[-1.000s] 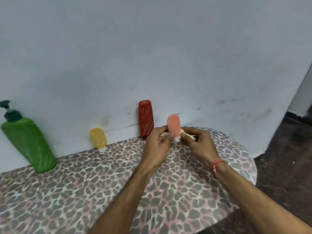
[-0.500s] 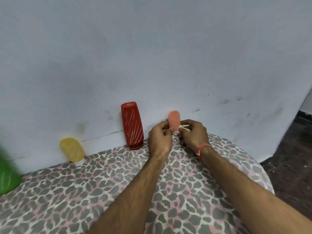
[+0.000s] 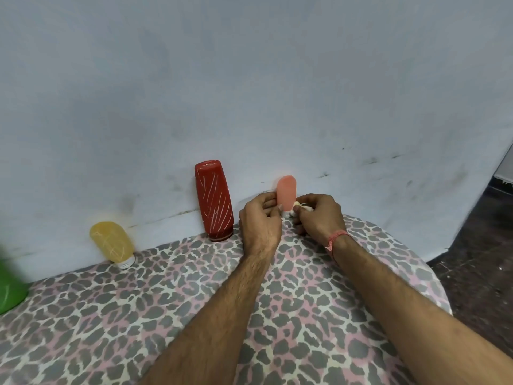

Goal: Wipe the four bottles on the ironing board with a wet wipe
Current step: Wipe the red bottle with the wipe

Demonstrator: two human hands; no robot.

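Pink bottle (image 3: 286,192) now stands nearer the wall, left hand (image 3: 259,221) gripping it, right hand (image 3: 319,215) apparently pinching the wipe (image 3: 304,207).

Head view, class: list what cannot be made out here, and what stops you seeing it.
- Green bottle: cut off by the left edge and blurred; its top is out of frame.
- Wet wipe: mostly hidden in the right hand.
- Pink bottle: its cap is covered by both hands; left hand hides its lower side.
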